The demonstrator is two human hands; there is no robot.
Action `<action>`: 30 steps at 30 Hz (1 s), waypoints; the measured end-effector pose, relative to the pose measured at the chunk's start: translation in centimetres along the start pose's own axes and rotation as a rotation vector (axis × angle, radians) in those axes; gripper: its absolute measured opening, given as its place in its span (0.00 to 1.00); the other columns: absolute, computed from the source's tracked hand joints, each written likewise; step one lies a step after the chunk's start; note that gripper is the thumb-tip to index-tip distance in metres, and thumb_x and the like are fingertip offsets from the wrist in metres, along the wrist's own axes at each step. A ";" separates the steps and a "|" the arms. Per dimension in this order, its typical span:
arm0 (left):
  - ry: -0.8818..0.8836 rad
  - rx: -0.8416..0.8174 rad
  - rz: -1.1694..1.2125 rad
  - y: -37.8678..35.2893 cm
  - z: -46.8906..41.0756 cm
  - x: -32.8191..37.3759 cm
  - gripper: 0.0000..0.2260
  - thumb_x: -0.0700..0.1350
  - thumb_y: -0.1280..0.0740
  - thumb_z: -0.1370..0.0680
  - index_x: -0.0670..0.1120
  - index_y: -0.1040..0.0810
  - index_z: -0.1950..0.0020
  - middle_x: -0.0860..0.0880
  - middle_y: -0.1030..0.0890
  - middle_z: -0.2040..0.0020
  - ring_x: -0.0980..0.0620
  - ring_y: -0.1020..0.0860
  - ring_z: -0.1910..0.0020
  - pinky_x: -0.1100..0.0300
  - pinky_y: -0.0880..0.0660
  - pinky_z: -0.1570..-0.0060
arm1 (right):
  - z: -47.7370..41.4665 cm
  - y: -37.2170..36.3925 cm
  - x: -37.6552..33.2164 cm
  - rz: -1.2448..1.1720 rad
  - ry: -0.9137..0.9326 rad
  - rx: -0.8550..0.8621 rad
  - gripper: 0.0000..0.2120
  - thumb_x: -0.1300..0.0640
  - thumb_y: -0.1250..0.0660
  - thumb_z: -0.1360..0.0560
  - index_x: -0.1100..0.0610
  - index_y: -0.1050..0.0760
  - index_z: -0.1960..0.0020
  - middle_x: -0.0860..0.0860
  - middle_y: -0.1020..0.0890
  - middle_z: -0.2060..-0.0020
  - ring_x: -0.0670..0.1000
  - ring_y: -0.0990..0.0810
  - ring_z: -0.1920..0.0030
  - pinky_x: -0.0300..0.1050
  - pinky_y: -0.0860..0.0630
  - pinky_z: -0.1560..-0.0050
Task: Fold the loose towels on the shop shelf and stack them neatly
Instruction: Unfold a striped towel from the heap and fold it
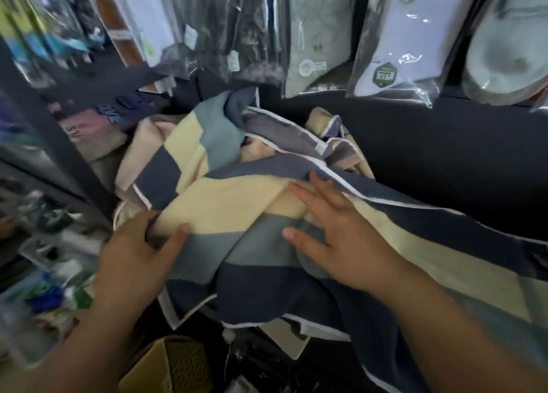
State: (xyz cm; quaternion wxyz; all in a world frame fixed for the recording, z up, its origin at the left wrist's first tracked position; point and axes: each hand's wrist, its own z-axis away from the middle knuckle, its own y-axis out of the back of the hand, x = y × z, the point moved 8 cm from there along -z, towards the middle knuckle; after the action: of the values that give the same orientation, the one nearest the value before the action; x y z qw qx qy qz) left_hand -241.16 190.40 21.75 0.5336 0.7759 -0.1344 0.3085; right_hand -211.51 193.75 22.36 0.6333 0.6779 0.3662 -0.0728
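A loose striped terry towel (231,203) in navy, cream and grey-blue with a white border lies crumpled on the dark shop shelf (444,161), on top of other similar towels, and its near part hangs over the shelf edge. The left hand (139,253) grips a fold of the towel at the left side, with the thumb on top. The right hand (341,244) rests flat on the towel, its fingers (308,200) spread. Clear plastic clothing packages (385,36) hang at the far side. A tan woven basket (175,366) stands near, below the shelf.
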 end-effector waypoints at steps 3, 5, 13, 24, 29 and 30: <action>0.096 -0.101 0.203 -0.8 1.4 -0.7 0.18 0.60 0.30 0.27 0.44 0.21 0.57 0.43 0.20 0.63 0.42 0.21 0.61 0.46 0.26 0.63 | -2.1 0.8 -0.3 0.047 -0.020 0.027 0.39 0.26 0.48 0.28 0.35 0.49 0.20 0.47 0.53 0.17 0.50 0.54 0.18 0.58 0.46 0.20; 0.254 -0.140 0.524 -1.2 1.8 -1.5 0.10 0.50 0.28 0.23 0.44 0.17 0.54 0.42 0.15 0.59 0.40 0.17 0.56 0.44 0.22 0.56 | -3.1 1.1 0.0 0.010 -0.058 0.026 0.37 0.27 0.46 0.26 0.37 0.48 0.20 0.47 0.50 0.17 0.48 0.52 0.18 0.53 0.48 0.20; 0.243 -0.216 1.222 0.1 0.8 3.3 0.17 0.34 0.39 0.20 0.49 0.12 0.48 0.45 0.13 0.46 0.49 0.14 0.51 0.59 0.17 0.57 | -2.3 0.7 1.5 -0.070 -0.091 0.067 0.33 0.34 0.43 0.22 0.44 0.40 0.20 0.43 0.35 0.23 0.44 0.37 0.24 0.36 0.42 0.30; -0.656 -0.521 0.489 -5.0 6.4 15.4 0.24 0.35 0.38 0.17 0.59 0.28 0.27 0.66 0.22 0.34 0.69 0.25 0.37 0.74 0.32 0.39 | 2.7 5.2 -4.0 -0.526 -0.052 0.267 0.18 0.37 0.30 0.26 0.45 0.19 0.42 0.41 0.15 0.54 0.43 0.16 0.53 0.39 0.21 0.52; -0.754 -0.587 0.395 -8.3 8.4 15.7 0.18 0.38 0.37 0.17 0.55 0.23 0.31 0.62 0.20 0.39 0.64 0.23 0.38 0.71 0.29 0.43 | 2.8 3.4 -0.2 -0.326 -0.319 0.257 0.09 0.49 0.28 0.23 0.53 0.18 0.57 0.47 0.15 0.62 0.45 0.17 0.59 0.49 0.21 0.53; -0.738 -0.573 0.378 -8.4 8.3 15.4 0.17 0.41 0.35 0.18 0.57 0.24 0.32 0.64 0.20 0.41 0.65 0.22 0.41 0.71 0.28 0.46 | 2.9 2.9 0.9 -0.399 -0.378 0.254 0.07 0.52 0.30 0.22 0.54 0.17 0.56 0.49 0.14 0.61 0.47 0.16 0.57 0.51 0.20 0.50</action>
State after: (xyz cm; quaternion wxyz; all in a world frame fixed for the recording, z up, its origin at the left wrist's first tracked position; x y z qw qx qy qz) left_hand -221.97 188.00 23.07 0.5768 0.6179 -0.5314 0.0558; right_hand -208.12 191.68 23.61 0.5736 0.6409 0.3556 -0.3658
